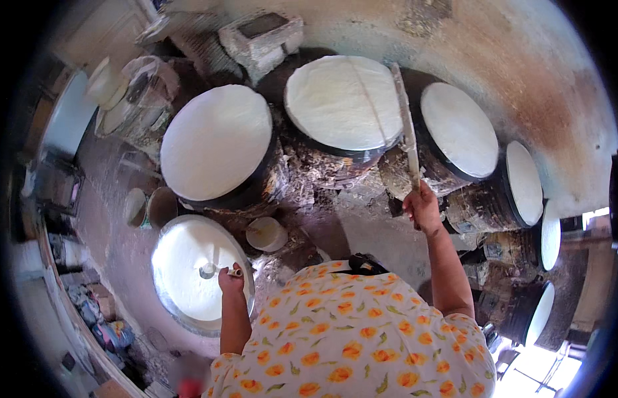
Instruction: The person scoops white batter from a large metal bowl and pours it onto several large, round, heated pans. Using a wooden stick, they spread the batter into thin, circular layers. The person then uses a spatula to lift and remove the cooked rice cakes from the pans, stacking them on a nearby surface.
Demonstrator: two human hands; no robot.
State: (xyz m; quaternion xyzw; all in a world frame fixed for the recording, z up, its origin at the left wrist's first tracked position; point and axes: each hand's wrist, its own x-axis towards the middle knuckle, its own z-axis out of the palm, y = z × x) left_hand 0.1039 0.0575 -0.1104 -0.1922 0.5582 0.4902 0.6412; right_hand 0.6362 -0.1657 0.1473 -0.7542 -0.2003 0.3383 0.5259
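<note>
My left hand (231, 281) grips the handle of a ladle (208, 271), whose bowl sits in white batter inside a wide metal basin (177, 318) at the lower left. My right hand (422, 208) is closed around one end of a long flat wooden stick (409, 134). The stick reaches up past the right side of a round drum-shaped stove whose top is covered with a white layer (339, 99). A thin brown line crosses that layer near its right side.
Round stoves with white tops stand at the left (217, 144), right (458, 129) and far right (524, 184). A small bucket (267, 234) is beside the basin, with two more containers (162, 208) above it. A concrete block (261, 42) stands behind. Part of another person (189, 378) shows at the bottom left.
</note>
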